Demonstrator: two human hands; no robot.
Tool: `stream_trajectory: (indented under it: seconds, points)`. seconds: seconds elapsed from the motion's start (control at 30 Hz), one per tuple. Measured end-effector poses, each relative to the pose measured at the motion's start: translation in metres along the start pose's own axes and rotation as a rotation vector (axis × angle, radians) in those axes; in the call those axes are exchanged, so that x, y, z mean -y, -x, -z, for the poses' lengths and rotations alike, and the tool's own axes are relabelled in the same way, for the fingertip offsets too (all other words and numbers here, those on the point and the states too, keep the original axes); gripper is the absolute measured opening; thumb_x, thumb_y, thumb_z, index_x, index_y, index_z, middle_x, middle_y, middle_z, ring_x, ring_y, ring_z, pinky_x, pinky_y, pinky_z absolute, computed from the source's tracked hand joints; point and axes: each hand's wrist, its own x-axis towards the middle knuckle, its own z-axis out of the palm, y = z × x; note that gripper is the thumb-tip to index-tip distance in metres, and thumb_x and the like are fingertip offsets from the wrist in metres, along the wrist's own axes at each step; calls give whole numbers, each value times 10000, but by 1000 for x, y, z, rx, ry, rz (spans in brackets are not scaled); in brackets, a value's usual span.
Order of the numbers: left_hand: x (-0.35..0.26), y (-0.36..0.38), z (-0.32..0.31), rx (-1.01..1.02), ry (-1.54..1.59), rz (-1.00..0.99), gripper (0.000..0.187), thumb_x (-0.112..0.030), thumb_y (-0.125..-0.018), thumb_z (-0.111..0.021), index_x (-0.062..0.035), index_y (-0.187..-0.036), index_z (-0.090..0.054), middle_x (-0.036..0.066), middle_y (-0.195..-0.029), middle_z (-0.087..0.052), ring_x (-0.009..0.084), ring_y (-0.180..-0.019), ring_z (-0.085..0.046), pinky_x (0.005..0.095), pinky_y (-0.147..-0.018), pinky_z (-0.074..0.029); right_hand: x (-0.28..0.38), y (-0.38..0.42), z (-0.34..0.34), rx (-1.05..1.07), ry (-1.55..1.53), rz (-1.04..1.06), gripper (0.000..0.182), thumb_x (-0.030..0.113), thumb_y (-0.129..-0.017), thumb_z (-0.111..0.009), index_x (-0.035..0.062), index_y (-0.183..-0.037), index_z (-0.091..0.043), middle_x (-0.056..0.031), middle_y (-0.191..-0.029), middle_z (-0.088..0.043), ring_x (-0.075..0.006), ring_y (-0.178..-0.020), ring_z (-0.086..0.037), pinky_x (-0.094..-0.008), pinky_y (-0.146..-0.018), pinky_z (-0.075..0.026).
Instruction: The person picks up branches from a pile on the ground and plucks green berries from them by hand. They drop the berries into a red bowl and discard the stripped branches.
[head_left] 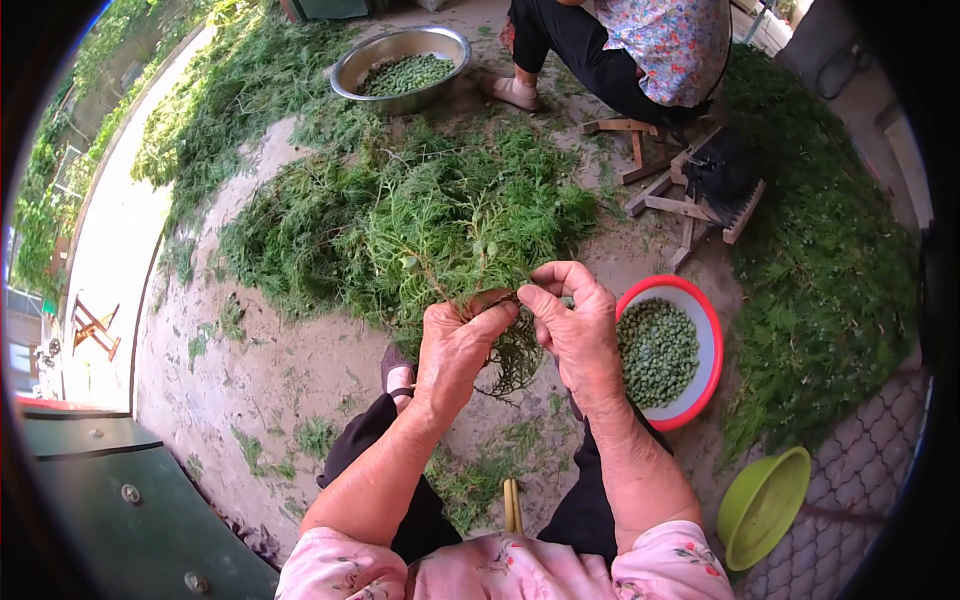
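Observation:
A leafy evergreen sprig [425, 235] is gripped at its stem by my left hand [452, 350], fingers closed, its fronds fanning out over the pile. Beside it my right hand [578, 325] pinches with thumb and forefinger at the stem end of the same sprig. Some green shows behind the right fingers, too hidden to name. Close to my right hand stands a white basin with a red rim [715, 350], holding many small green cones [658, 352]. A heap of cut evergreen branches [310, 225] lies on the ground just beyond both hands.
A metal basin [455, 48] with more green cones stands at the back. Another person [665, 50] sits on a wooden stool [640, 140]; near it is a wooden frame [690, 205] with a black bag. More branches [825, 260] cover the right side. A green bowl [770, 510] leans on its side.

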Motion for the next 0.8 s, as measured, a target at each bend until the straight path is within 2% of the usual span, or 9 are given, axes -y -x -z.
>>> stream_trajectory:
  seconds: [0.13, 0.2, 0.23, 0.3, 0.33, 0.43, 0.57, 0.77, 0.8]
  points:
    - [-1, 1, -1, 16, 1, -36, 206, -103, -796, -611, -13, -975, -655, -78, -685, -534, 12, -576, -399, 190, -495, -305, -4, 0, 2, 23, 68, 44, 130, 102, -811, -646, 16, -886, -582, 18, -681, -545, -18, -468, -431, -163, -372, -308]
    - [-8, 3, -1, -52, -74, 134, 218, -115, -802, -609, -12, -991, -650, -65, -684, -528, 17, -588, -395, 199, -512, -307, 0, 1, 6, 0, -247, -262, 115, 130, -827, -626, 33, -855, -571, 16, -669, -536, -26, -457, -443, -168, -349, -298]
    - [-3, 1, 1, -56, -73, 134, 218, -115, -802, -609, -12, -991, -650, -65, -684, -528, 17, -588, -395, 199, -512, -307, 1, 2, 7, 3, -246, -264, 115, 130, -827, -626, 33, -855, -571, 16, -669, -536, -26, -457, -443, -168, -349, -298]
    - [7, -4, 2, -18, 226, 89, 250, -124, -803, -619, 0, -1019, -634, -18, -739, -578, 36, -634, -464, 209, -563, -369, 2, 3, 8, 26, -359, -387, 124, 163, -834, -619, 51, -825, -567, 14, -656, -533, -35, -451, -454, -169, -332, -286]
    - [0, -2, -3, -40, 278, 117, 279, -116, -796, -634, 28, -1035, -615, 34, -831, -623, 70, -719, -539, 223, -651, -429, 0, 4, 8, 43, -343, -382, 130, 180, -836, -619, 58, -835, -574, 16, -653, -538, -33, -451, -453, -163, -333, -284]
    - [4, -3, -1, 11, 344, 99, 316, -103, -778, -651, 47, -1052, -597, 64, -902, -639, 102, -782, -577, 229, -709, -454, -4, 4, 7, 86, -323, -386, 138, 184, -826, -639, 62, -839, -576, 22, -654, -539, -29, -450, -449, -159, -332, -280]
    - [7, -7, 0, 62, 329, 78, 341, -90, -766, -655, 56, -1065, -585, 53, -888, -632, 93, -752, -564, 227, -687, -448, -5, 4, 9, 86, -375, -422, 149, 189, -818, -656, 64, -838, -577, 29, -646, -540, -25, -447, -442, -155, -332, -279]
    - [4, -4, -1, -34, 198, 75, 360, -101, -739, -656, 73, -1044, -577, 2, -770, -583, 59, -647, -495, 207, -590, -394, -5, 2, 10, 142, -376, -442, 151, 172, -802, -676, 64, -837, -576, 25, -636, -539, -16, -445, -438, -147, -320, -263]
    - [6, -4, 1, -24, 178, 71, 338, -98, -742, -644, 74, -1025, -578, -14, -732, -560, 48, -618, -468, 202, -559, -372, -5, 3, 10, 114, -369, -410, 147, 135, -787, -684, 56, -843, -574, 18, -657, -546, -29, -476, -457, -157, -353, -301]
